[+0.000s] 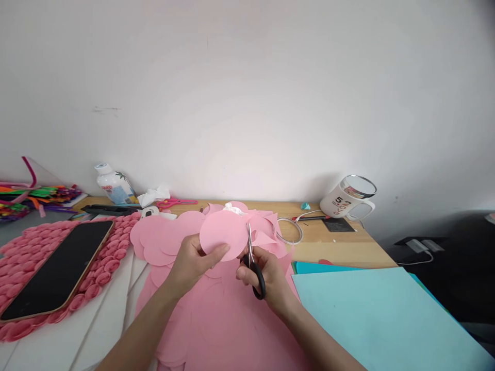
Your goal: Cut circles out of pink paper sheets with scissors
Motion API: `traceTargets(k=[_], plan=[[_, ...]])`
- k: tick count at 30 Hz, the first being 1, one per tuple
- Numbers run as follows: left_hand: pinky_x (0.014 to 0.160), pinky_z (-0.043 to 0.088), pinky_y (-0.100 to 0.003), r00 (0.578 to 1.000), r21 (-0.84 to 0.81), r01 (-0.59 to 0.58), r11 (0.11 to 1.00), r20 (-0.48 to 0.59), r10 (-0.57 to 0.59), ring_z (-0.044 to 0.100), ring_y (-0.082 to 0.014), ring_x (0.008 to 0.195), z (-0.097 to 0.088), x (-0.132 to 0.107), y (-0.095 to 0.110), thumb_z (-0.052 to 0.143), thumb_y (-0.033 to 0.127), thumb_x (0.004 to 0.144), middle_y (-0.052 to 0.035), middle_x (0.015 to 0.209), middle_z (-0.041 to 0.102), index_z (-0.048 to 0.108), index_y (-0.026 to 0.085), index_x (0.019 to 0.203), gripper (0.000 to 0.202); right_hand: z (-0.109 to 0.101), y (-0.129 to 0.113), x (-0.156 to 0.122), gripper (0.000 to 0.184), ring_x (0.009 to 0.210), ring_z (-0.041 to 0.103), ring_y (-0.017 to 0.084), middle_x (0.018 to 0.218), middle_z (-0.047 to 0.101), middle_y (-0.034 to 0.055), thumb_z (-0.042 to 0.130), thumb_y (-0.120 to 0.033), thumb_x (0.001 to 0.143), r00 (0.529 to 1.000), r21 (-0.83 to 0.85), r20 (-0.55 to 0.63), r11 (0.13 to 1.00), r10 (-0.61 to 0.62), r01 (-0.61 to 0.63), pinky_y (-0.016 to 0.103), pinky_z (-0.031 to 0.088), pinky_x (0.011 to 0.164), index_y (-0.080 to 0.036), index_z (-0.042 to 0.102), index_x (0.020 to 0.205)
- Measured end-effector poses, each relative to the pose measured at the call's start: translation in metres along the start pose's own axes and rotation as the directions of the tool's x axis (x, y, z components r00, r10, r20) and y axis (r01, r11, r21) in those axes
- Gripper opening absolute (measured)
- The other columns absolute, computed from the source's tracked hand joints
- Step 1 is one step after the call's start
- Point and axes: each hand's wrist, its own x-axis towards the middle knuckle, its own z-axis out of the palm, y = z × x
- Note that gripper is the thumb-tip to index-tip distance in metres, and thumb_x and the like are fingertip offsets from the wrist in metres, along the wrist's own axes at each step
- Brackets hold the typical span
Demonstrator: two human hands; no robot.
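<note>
My left hand (191,260) pinches a pink paper circle (224,234) by its lower edge and holds it up above the table. My right hand (266,275) grips black-handled scissors (253,263), their blades pointing up along the circle's right edge. Under both hands lies a pile of pink paper sheets and cut round shapes (216,319).
A phone (58,268) lies on a pink woven mat (23,252) at the left. Light blue sheets (382,319) cover the right. Along the wall stand a bottle (114,186), pink scissors (176,202), a tape ring (290,230), a white mug (350,198) and coloured pipe cleaners (34,196).
</note>
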Motion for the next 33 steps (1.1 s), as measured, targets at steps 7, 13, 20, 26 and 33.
traceTargets(k=[7,13,20,26,33], plan=[[0.041,0.018,-0.022,1.000,-0.076,-0.008,0.997,-0.023,0.006,0.025,-0.0062,0.044,-0.001,0.001,0.001,0.064,0.035,0.071,0.0074,0.046,0.030,0.038,0.018,0.050,0.038,0.002,-0.003,-0.002,0.025,0.048,0.040,0.009,0.053,0.046,-0.0062,0.072,-0.030,0.064,1.000,-0.004,-0.011,1.000,0.018,-0.018,0.021,0.033,0.046,-0.018,0.054,0.076],[0.041,0.018,-0.022,0.999,-0.099,0.004,0.995,-0.047,-0.008,0.026,-0.0059,0.043,-0.001,0.000,0.001,0.066,0.034,0.070,0.0073,0.043,0.033,0.040,0.018,0.048,0.038,0.002,0.001,-0.001,0.020,0.046,0.044,0.010,0.051,0.048,-0.0057,0.069,-0.028,0.064,0.999,-0.032,-0.045,0.999,0.026,-0.027,0.021,0.036,0.044,-0.018,0.055,0.075],[0.041,0.024,-0.021,0.988,-0.228,0.005,0.974,-0.149,-0.040,0.033,-0.0058,0.041,0.000,0.005,0.001,0.069,0.031,0.070,0.0059,0.040,0.041,0.045,0.016,0.046,0.037,0.002,0.001,0.000,0.012,0.042,0.047,0.011,0.047,0.049,-0.0060,0.062,-0.024,0.066,0.987,-0.069,-0.153,0.997,-0.051,0.041,0.021,0.036,0.040,-0.018,0.055,0.073],[0.039,0.032,-0.017,0.807,-0.683,-0.118,0.721,-0.489,-0.331,0.042,-0.0061,0.039,-0.004,0.017,-0.004,0.070,0.031,0.072,0.0041,0.047,0.053,0.056,0.013,0.065,0.023,0.000,-0.011,-0.003,0.007,0.053,0.055,0.015,0.054,0.048,-0.0056,0.058,-0.021,0.073,0.726,-0.201,-0.547,0.908,-0.416,0.369,0.025,0.041,0.050,-0.022,0.052,0.077],[0.045,0.045,-0.019,0.783,-0.870,0.110,0.480,-0.222,-0.581,0.052,-0.0082,0.043,-0.009,0.026,-0.001,0.045,0.017,0.089,-0.0009,0.051,0.053,0.051,0.013,0.061,0.029,-0.029,-0.012,0.014,0.013,0.080,0.060,0.020,0.087,0.063,0.0046,0.058,-0.027,0.078,0.934,-0.791,-0.176,0.610,-0.310,0.053,0.029,0.044,0.067,-0.021,0.051,0.087]])
